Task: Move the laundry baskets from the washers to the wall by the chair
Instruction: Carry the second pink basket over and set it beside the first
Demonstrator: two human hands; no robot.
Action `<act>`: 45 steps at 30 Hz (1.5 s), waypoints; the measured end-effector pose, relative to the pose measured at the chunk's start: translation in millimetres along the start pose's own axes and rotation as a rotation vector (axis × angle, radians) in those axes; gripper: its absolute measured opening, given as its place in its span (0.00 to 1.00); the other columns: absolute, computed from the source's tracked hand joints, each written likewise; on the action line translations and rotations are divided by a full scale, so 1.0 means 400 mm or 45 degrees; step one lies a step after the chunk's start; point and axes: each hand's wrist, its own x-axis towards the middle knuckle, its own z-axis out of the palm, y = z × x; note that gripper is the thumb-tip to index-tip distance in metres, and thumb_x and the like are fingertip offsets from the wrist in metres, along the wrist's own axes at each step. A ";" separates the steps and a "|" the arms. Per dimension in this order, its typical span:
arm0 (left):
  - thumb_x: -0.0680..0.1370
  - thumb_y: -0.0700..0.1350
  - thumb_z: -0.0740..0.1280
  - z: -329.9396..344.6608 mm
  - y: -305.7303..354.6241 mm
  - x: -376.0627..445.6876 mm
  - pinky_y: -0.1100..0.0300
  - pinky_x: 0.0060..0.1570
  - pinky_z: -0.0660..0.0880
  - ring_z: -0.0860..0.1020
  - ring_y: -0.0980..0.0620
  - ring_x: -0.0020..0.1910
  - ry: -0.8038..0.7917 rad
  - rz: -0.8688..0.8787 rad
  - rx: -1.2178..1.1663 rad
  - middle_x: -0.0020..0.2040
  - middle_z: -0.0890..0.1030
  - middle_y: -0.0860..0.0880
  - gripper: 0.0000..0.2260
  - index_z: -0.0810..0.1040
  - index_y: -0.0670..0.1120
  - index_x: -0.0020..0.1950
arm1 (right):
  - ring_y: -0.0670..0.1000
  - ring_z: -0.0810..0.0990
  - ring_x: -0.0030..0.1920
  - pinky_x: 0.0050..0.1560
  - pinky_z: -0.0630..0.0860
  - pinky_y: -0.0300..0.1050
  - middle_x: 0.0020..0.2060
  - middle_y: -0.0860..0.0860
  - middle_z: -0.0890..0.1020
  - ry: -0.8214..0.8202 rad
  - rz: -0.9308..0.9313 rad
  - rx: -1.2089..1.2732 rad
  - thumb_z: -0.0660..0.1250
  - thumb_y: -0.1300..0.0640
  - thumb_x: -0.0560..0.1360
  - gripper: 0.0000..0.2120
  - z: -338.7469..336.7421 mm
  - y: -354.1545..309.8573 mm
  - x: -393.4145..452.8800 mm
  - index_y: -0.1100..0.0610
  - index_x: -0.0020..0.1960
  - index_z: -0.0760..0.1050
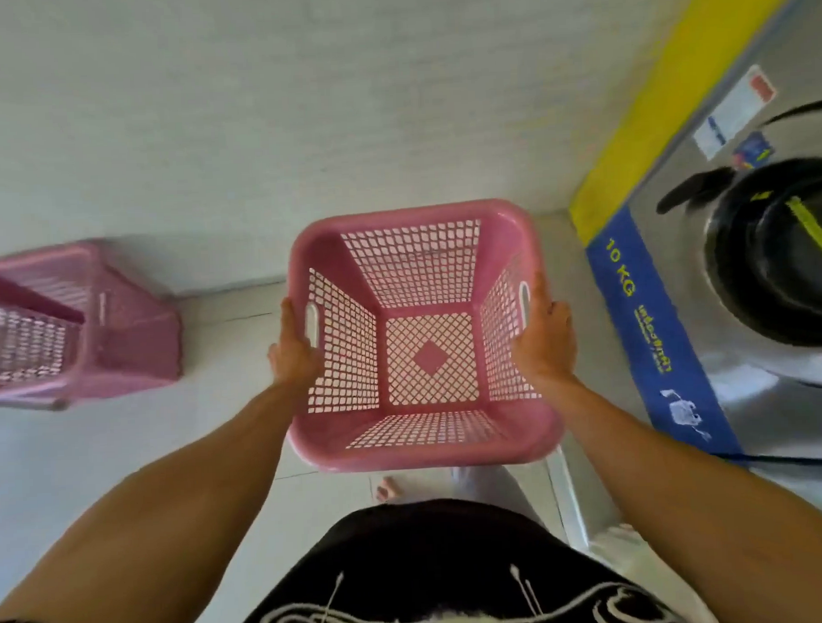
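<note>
Main risk as I judge it: the empty pink basket is carried only by side pressure and finger hooks at its two handle slots, so if either grip loosens while I turn, it could tip and drop toward my bare foot at 6 o'clock. Second risk: the washer stands close at 3 o'clock, and a swing of the rim could knock its front. My left hand is closed on the basket's left wall at 9 o'clock, my right hand closed on the right wall at 3 o'clock, both arms extended forward, basket level and off the floor. A second pink basket lies tipped at 9 o'clock against the wall.
</note>
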 end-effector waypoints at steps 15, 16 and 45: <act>0.80 0.41 0.58 -0.421 -0.497 -0.040 0.36 0.69 0.61 0.66 0.31 0.69 0.543 -0.396 -0.326 0.73 0.68 0.41 0.29 0.53 0.59 0.78 | 0.59 0.79 0.49 0.40 0.83 0.57 0.54 0.60 0.73 -0.209 -0.684 0.133 0.71 0.58 0.76 0.42 0.266 -0.613 -0.180 0.41 0.79 0.50; 0.80 0.41 0.58 -0.435 -0.513 -0.025 0.36 0.68 0.62 0.67 0.31 0.69 0.564 -0.415 -0.353 0.73 0.68 0.41 0.29 0.53 0.59 0.78 | 0.58 0.79 0.48 0.39 0.83 0.56 0.53 0.60 0.73 -0.225 -0.700 0.131 0.71 0.59 0.76 0.42 0.288 -0.641 -0.177 0.41 0.79 0.50; 0.76 0.33 0.60 -0.630 -0.716 0.933 0.63 0.34 0.71 0.77 0.47 0.42 0.280 -0.623 -0.182 0.50 0.76 0.47 0.22 0.66 0.47 0.69 | 0.58 0.78 0.47 0.38 0.83 0.56 0.60 0.60 0.67 -0.703 -0.368 -0.147 0.58 0.59 0.82 0.33 0.880 -1.120 0.186 0.33 0.77 0.48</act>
